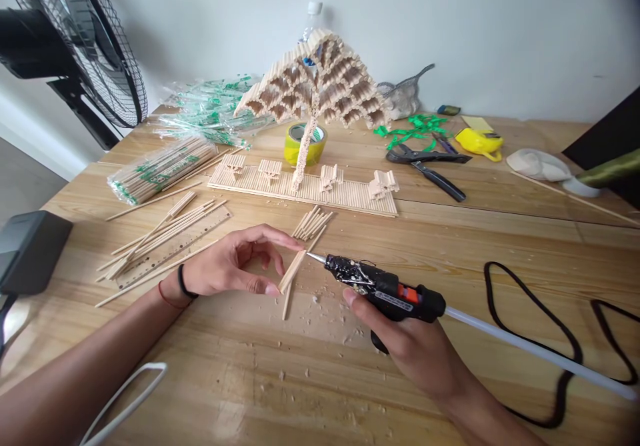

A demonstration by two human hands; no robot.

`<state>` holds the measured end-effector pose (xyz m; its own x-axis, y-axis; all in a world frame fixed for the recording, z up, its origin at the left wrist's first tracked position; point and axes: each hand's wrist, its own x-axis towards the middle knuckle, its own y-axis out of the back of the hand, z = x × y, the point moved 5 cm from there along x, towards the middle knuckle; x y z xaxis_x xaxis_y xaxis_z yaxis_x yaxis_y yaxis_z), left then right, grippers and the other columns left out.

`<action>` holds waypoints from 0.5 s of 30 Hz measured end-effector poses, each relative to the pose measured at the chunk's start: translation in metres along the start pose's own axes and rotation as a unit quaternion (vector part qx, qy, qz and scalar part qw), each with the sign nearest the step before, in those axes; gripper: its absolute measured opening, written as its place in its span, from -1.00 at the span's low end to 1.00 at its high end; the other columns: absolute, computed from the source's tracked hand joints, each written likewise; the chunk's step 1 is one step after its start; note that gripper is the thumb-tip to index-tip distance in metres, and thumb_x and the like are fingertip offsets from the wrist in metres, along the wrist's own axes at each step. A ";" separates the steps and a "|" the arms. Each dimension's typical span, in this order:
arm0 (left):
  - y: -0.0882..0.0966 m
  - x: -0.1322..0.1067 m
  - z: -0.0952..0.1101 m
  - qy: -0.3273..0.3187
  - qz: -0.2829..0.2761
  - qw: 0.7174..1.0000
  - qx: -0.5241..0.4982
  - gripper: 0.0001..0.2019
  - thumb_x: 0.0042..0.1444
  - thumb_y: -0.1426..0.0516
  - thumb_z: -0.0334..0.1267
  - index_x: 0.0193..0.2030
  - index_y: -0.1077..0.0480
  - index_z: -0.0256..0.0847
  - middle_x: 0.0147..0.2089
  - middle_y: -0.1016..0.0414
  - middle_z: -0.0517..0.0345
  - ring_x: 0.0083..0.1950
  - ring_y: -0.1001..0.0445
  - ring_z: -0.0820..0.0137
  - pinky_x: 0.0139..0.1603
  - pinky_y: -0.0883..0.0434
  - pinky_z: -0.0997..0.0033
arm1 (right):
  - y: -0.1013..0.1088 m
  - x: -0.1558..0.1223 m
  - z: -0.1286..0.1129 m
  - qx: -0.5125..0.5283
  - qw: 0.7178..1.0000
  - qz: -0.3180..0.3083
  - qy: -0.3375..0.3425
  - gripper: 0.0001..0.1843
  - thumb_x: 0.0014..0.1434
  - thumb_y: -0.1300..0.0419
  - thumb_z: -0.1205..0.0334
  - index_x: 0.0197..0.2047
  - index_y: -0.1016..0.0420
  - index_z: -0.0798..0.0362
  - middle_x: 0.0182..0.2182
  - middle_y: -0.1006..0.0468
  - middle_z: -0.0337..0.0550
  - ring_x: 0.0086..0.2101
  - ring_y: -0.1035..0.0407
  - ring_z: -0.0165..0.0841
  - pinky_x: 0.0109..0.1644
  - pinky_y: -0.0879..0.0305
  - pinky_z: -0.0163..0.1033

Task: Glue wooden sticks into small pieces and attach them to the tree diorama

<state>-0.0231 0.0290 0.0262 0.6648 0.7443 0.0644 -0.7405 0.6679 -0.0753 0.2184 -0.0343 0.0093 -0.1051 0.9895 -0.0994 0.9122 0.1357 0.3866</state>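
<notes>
My left hand [235, 266] pinches a small panel of short wooden sticks [293, 271] between thumb and fingertips, holding it on edge on the wooden table [300, 379]. My right hand [405, 343] grips a black hot glue gun [387, 289], finger at the trigger. The gun's metal nozzle [315, 257] points left and sits right at the upper end of the stick panel. A clear glue stick [540, 356] trails out of the gun's back. One loose stick [287, 303] lies under the panel.
Behind stands a stick-built model: an umbrella-like roof [320, 79] on a post over a flat base [305, 189] with tiny benches. Cut sticks [313, 223], long sticks and a ruler [165, 239], bagged sticks [160, 166], tape roll [304, 143], pliers [430, 166], black cord [540, 339], fan [75, 39].
</notes>
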 end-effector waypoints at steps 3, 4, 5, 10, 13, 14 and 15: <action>0.000 0.000 0.001 0.001 -0.002 1.000 0.000 -0.44 -0.02 -0.46 -0.48 0.15 -0.57 -0.12 0.26 -0.57 -0.06 -0.11 -0.59 0.43 0.01 -0.53 0.36 | 0.000 0.000 0.001 -0.002 1.000 -0.003 -0.008 -0.61 0.33 -0.18 -0.08 -0.45 -0.44 -0.03 -0.54 -0.40 -0.25 -0.47 -0.29 -0.29 -0.39 -0.25 -0.22; 0.000 0.000 0.001 0.003 -0.001 1.000 0.001 -0.45 -0.02 -0.46 -0.48 0.14 -0.56 -0.13 0.27 -0.56 -0.07 -0.11 -0.59 0.42 0.00 -0.53 0.35 | 0.000 0.000 0.001 -0.002 1.000 -0.005 -0.009 -0.60 0.33 -0.18 -0.09 -0.45 -0.41 -0.03 -0.56 -0.37 -0.26 -0.48 -0.26 -0.30 -0.39 -0.24 -0.22; 0.000 -0.001 0.001 0.007 0.000 1.000 0.001 -0.46 -0.01 -0.46 -0.48 0.14 -0.56 -0.15 0.28 -0.56 -0.09 -0.11 -0.58 0.42 0.01 -0.53 0.34 | -0.001 0.000 0.001 -0.001 1.000 -0.005 -0.010 -0.59 0.33 -0.18 -0.10 -0.46 -0.39 -0.04 -0.57 -0.35 -0.27 -0.49 -0.24 -0.30 -0.40 -0.24 -0.22; -0.002 -0.002 0.001 0.006 -0.009 1.000 0.001 -0.46 0.03 -0.44 -0.47 0.17 -0.53 -0.18 0.31 -0.52 -0.12 -0.08 -0.56 0.39 0.03 -0.49 0.33 | 0.000 0.000 -0.003 0.001 1.000 0.007 -0.007 -0.59 0.32 -0.19 -0.08 -0.48 -0.34 -0.03 -0.57 -0.29 -0.28 -0.50 -0.21 -0.32 -0.40 -0.23 -0.24; -0.002 -0.002 0.000 -0.003 -0.018 1.000 0.004 -0.46 0.06 -0.43 -0.47 0.19 -0.52 -0.13 0.32 -0.51 -0.09 -0.07 -0.55 0.40 0.02 -0.47 0.35 | 0.001 0.001 -0.006 0.003 1.000 0.019 -0.009 -0.63 0.32 -0.20 -0.04 -0.45 -0.39 -0.03 -0.55 -0.34 -0.27 -0.48 -0.25 -0.32 -0.39 -0.27 -0.24; -0.002 -0.003 0.000 -0.001 -0.019 1.000 0.007 -0.47 0.07 -0.43 -0.46 0.19 -0.51 -0.13 0.32 -0.50 -0.08 -0.06 -0.55 0.40 0.02 -0.46 0.35 | 0.001 0.002 -0.007 0.005 1.000 0.019 -0.005 -0.64 0.32 -0.21 -0.04 -0.45 -0.40 -0.03 -0.55 -0.35 -0.27 -0.48 -0.26 -0.31 -0.38 -0.28 -0.24; -0.002 -0.003 0.000 0.002 -0.019 1.000 0.012 -0.48 0.08 -0.43 -0.44 0.19 -0.51 -0.14 0.32 -0.50 -0.09 -0.06 -0.55 0.39 0.01 -0.46 0.35 | 0.001 0.003 -0.009 0.006 1.000 0.016 0.003 -0.64 0.32 -0.21 -0.03 -0.45 -0.39 -0.03 -0.55 -0.35 -0.28 -0.48 -0.26 -0.32 -0.38 -0.29 -0.24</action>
<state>-0.0240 0.0256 0.0260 0.6929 0.7182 0.0636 -0.7166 0.6957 -0.0492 0.2153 -0.0310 0.0181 -0.0787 0.9936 -0.0816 0.9199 0.1039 0.3781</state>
